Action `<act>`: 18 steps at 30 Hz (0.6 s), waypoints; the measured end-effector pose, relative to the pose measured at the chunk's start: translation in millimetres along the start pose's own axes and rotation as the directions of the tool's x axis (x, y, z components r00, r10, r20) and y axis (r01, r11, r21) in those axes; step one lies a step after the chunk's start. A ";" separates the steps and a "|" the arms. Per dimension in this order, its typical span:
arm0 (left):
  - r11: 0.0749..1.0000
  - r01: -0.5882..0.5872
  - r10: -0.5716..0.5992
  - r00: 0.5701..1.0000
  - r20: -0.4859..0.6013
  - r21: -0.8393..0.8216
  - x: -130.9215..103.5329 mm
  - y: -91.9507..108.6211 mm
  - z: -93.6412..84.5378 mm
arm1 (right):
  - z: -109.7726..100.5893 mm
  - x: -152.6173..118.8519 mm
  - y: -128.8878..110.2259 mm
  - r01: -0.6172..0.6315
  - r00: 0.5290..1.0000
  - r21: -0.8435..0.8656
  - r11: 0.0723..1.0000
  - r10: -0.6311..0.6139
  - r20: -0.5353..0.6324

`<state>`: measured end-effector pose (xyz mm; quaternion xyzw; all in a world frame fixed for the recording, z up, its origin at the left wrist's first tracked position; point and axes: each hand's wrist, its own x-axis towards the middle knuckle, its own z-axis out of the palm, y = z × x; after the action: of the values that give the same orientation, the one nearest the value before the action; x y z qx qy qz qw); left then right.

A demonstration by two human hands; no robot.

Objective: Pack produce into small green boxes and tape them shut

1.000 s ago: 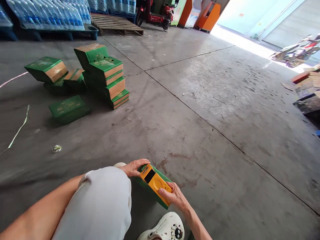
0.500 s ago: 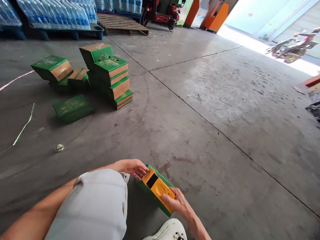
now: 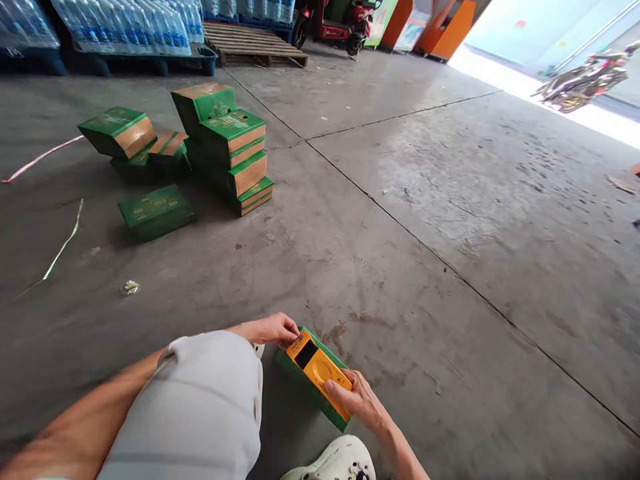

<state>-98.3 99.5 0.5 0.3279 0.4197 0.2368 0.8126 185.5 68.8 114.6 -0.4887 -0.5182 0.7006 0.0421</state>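
Your right hand [image 3: 361, 402] grips the yellow rectangular device [image 3: 319, 368], likely light, stiff; take its edges; left hand [image 3: 277, 329], hold unclear.

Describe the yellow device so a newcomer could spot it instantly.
Find the pale-clothed knee at bottom left, then the green box to its right. The right hand grips the yellow device over that box. Unlike the box, its face has a dark rectangle and a round outline.

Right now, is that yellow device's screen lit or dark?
Dark: the screen on the yellow device shows plain black, no visible digits.
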 end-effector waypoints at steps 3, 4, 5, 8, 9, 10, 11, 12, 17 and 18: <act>0.998 -0.054 0.054 0.998 -0.032 0.022 1.7 -0.4 -3.9 | -0.1 1.5 -0.3 -0.013 0.999 -0.024 1.000 0.012 -0.035; 0.998 -0.064 0.065 0.997 -0.037 0.027 1.7 0.4 -6.0 | -0.1 1.5 -1.2 -0.015 0.999 -0.036 0.999 0.014 -0.048; 0.997 -0.073 0.074 0.996 -0.040 0.034 1.4 1.4 -8.2 | -0.2 1.3 -2.3 -0.016 0.999 -0.045 0.999 0.013 -0.051; 0.992 -0.102 0.104 0.994 -0.027 0.081 -0.6 5.0 -13.3 | -0.9 0.3 -5.6 -0.012 1.000 -0.061 0.998 0.010 -0.023; 0.989 -0.110 0.113 0.993 -0.019 0.100 -1.3 6.1 -14.3 | -1.3 -0.1 -6.3 -0.014 1.000 -0.067 0.998 0.014 -0.010; 0.987 -0.115 0.117 0.993 -0.011 0.114 -2.0 7.1 -14.9 | -1.9 -0.4 -6.8 -0.017 1.000 -0.074 0.997 0.017 -0.004; 0.986 -0.116 0.117 0.993 -0.004 0.121 -2.5 7.8 -15.2 | -2.5 -0.7 -6.8 -0.020 1.000 -0.085 0.996 0.019 -0.003; 0.986 -0.115 0.116 0.993 -0.001 0.123 -2.6 8.3 -15.4 | -3.1 -1.0 -6.5 -0.022 1.000 -0.098 0.995 0.022 -0.005; 0.983 -0.129 0.135 0.990 -0.039 0.132 0.6 9.2 -21.2 | -6.9 -4.5 -2.8 -0.045 0.999 -0.135 0.990 0.044 -0.012; 0.982 -0.132 0.140 0.989 -0.050 0.135 1.2 10.2 -24.6 | -7.8 -6.1 -2.6 -0.051 0.999 -0.131 0.990 0.050 -0.008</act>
<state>-119.4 115.3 -3.3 0.4014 0.4349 0.2731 0.7584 193.2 71.9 120.7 -0.5050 -0.5506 0.6647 -0.0067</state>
